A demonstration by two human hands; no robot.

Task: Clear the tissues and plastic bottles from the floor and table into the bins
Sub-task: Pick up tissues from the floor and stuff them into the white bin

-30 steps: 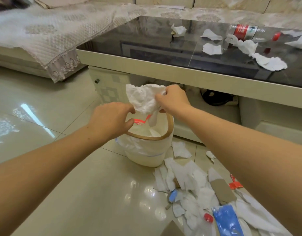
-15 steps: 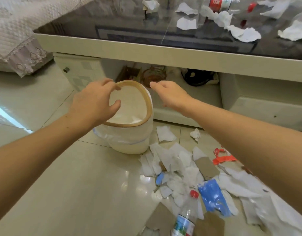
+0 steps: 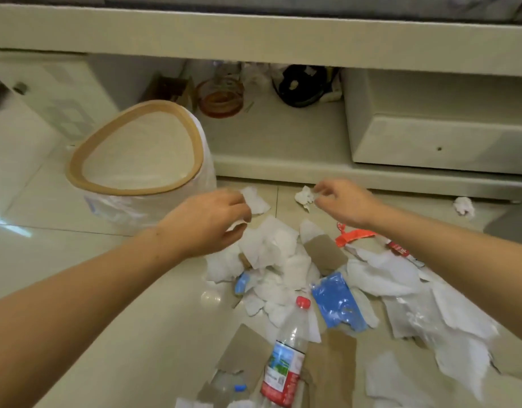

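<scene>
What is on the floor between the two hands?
In the head view, mostly bare floor tile lies between the left hand and right hand, with a flat tissue and a crumpled tissue at their fingertips.

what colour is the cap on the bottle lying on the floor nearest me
Red. The cap on the clear bottle shows best in the head view.

1. The plastic bottle (image 3: pixel 286 360) on the floor carries a red, white and blue-green label, but its print is too blurred to read.
2. A red-and-white wrapper (image 3: pixel 398 249) (half hidden by the right arm) shows illegible marks.
</scene>
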